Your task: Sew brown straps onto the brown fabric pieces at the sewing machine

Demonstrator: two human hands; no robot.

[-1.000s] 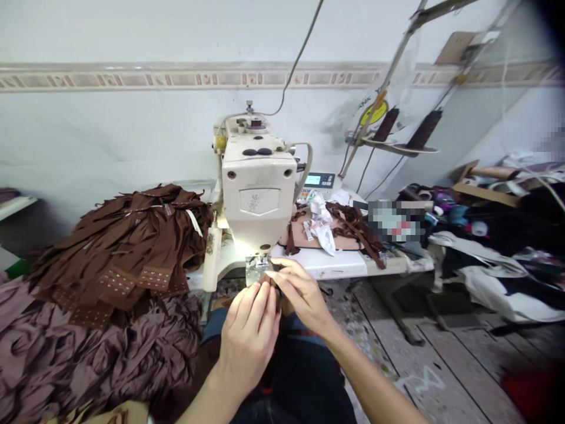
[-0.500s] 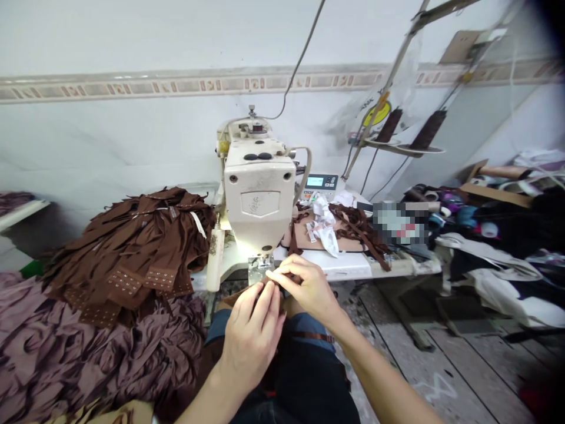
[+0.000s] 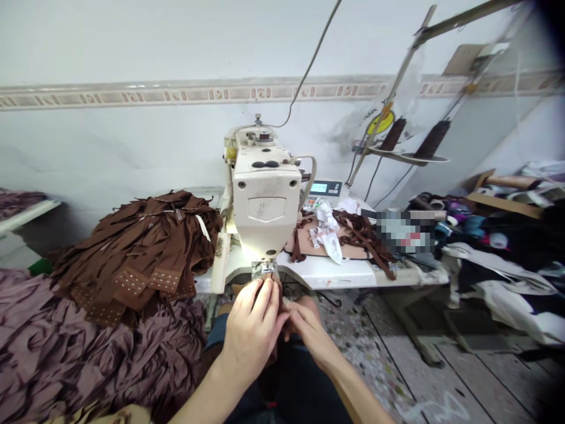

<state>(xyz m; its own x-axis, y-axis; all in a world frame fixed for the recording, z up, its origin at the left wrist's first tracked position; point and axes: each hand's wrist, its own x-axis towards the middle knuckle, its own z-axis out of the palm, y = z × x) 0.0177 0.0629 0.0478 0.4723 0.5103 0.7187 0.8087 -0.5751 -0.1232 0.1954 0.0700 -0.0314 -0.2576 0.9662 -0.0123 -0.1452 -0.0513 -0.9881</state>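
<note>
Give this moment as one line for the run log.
left hand: on brown fabric | right hand: beside it | presser foot: just beyond

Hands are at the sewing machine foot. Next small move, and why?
Probably feed the brown fabric strip under the metal presser foot of the cream sewing machine: the left hand pinches it just below the foot, and the right hand sits close beside.

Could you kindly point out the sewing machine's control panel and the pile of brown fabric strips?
Control panel [image 3: 322,188], head view, on its screen.
Brown fabric pile [image 3: 145,247], head view, on its top layers.
</note>
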